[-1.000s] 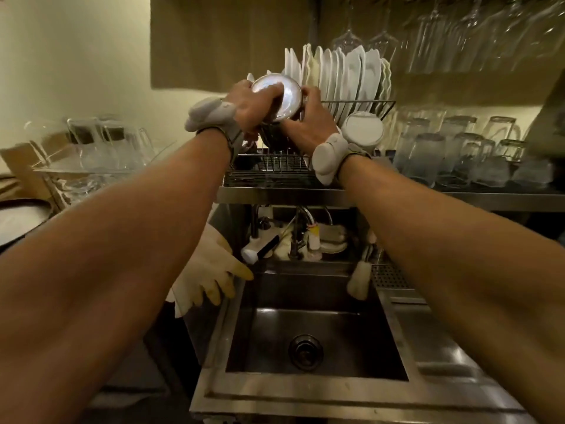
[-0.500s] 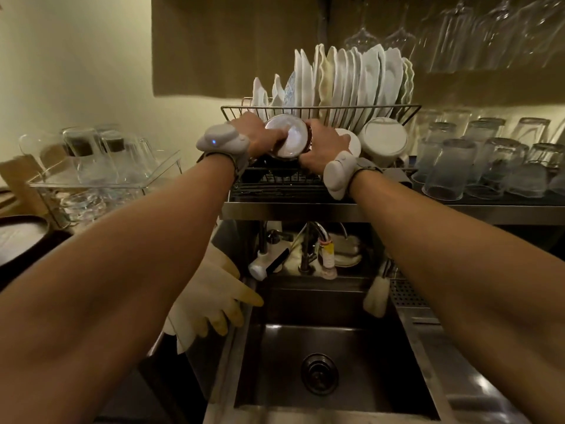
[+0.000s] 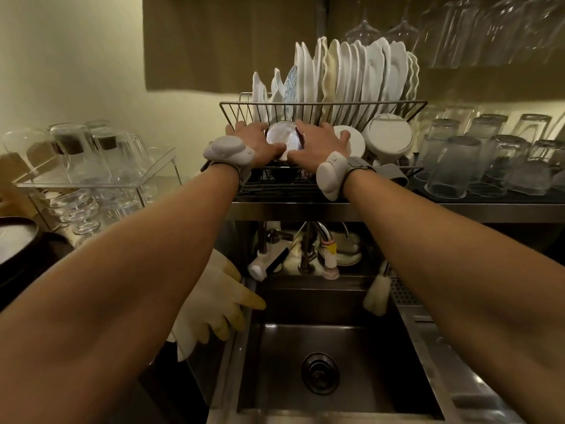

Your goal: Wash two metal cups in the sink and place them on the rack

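A shiny metal cup [image 3: 282,138] sits upside down on the lower tier of the wire dish rack [image 3: 324,103], its round base facing me. My left hand [image 3: 255,142] rests against its left side and my right hand [image 3: 318,145] against its right side, fingers spread over the cup. Both wrists wear grey bands. A second round cup [image 3: 351,142] stands just right of my right hand, partly hidden by it. The steel sink [image 3: 324,362] lies below with nothing in it.
White plates [image 3: 351,78] stand upright in the rack's back row. A white lidded pot [image 3: 388,139] sits at the rack's right. Upturned glasses [image 3: 477,160] fill the shelf to the right, more glasses [image 3: 85,154] on the left. Yellow rubber gloves [image 3: 214,301] hang by the sink; faucet [image 3: 308,246] underneath the shelf.
Both hands lowered the metal cup from in front of the plates down onto the rack's lower tier. The fingers have loosened and spread around it.
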Available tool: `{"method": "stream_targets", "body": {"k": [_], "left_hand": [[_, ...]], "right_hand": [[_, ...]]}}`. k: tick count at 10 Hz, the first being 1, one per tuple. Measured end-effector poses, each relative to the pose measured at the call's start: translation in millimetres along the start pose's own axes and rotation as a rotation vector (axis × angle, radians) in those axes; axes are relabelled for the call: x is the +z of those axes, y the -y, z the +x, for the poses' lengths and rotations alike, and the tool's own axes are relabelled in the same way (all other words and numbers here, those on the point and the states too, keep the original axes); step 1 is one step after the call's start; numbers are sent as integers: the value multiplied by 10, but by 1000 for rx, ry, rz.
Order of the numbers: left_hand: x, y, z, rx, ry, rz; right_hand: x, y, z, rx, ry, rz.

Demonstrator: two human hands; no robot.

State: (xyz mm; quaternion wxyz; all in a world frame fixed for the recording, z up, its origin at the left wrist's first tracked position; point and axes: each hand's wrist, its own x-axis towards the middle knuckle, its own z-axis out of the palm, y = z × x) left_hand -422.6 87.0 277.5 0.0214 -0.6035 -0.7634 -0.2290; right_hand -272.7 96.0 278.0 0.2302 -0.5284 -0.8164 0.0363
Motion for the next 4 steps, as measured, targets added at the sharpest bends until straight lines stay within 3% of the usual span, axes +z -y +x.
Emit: {"method": "stream_targets", "body": {"k": [4], "left_hand": [[34,70,-184,90,-20,-23]], "right_hand": [[21,130,-150,17,-47,-49]]}}
